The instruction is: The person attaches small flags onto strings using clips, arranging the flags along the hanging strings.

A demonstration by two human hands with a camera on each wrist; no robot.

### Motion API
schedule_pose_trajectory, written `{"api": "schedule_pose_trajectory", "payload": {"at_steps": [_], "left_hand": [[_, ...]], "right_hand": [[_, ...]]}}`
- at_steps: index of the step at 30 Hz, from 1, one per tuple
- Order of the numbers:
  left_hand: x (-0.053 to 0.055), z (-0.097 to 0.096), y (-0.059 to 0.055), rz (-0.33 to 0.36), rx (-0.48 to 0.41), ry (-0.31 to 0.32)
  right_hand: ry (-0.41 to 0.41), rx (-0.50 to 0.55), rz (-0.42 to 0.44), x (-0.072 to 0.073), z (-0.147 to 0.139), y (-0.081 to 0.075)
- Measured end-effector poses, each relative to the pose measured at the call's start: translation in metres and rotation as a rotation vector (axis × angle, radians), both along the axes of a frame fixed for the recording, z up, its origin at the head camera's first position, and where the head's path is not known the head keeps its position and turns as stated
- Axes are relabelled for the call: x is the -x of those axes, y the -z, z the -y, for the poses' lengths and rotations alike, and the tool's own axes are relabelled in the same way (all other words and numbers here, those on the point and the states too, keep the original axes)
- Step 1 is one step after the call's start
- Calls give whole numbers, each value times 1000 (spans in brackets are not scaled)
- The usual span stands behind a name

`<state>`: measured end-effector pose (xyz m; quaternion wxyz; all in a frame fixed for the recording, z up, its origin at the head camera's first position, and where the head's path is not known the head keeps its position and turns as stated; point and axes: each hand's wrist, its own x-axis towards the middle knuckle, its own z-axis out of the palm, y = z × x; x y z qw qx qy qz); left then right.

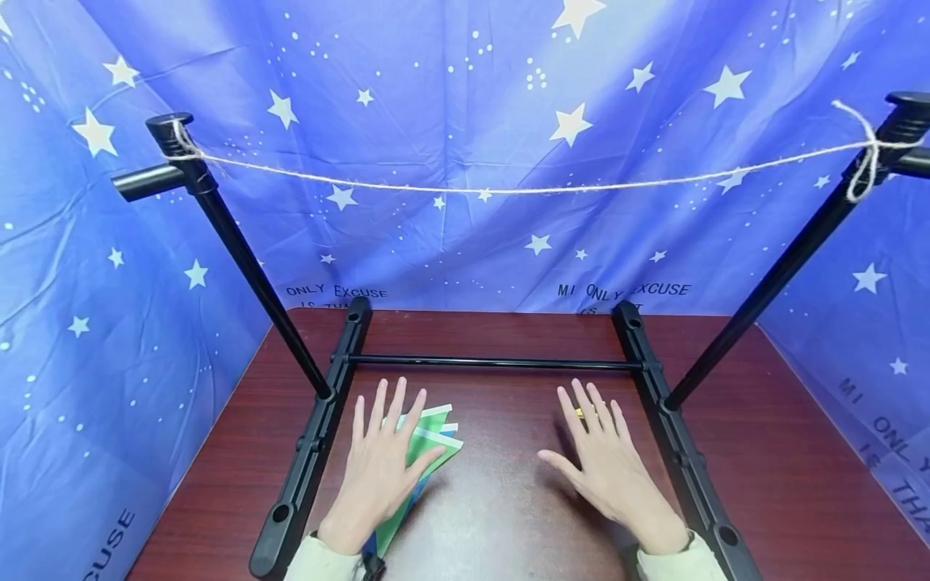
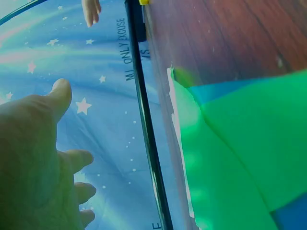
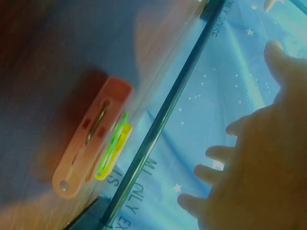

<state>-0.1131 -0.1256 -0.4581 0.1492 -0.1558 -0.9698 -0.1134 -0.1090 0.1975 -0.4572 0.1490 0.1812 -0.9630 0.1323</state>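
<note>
My left hand, fingers straight and spread, is held palm down over a small pile of green and blue triangular flags with white top edges. The pile is partly hidden under that hand; the left wrist view shows a large green flag beside the hand. My right hand is likewise spread and holds nothing. Near it lie clothespins: an orange-red clothespin, with green and yellow ones next to it. From the head view, only a yellow bit shows between the right fingers.
A black frame stands on the dark red table, with a left post, a right post and a low crossbar. White string is tied between the post tops. Blue starry cloth surrounds the table.
</note>
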Motion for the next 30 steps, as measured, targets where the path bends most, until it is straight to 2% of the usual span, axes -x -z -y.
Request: {"api": "schedule_pose_trajectory", "payload": {"at_steps": [6,10,15,21,25,30], "left_hand": [[3,5,-3,20,-9,17],[7,9,-3,-1,-16,19],[11,13,-5,-23,-45,20],[14,17,-8,-3,-68,37],[16,19,-9,26,-79,39],[19,24,-8,55,-177,66]], "right_hand": [[-11,-2,19,5,-9,-3],[-25,-8,22,9,-14,-6],[-51,-7,-17,14,-21,-8],[-61,7,-38,19,-28,-11],[-53,28,-20,21,-32,-12],[-51,58,-24,25,-36,-13]]}}
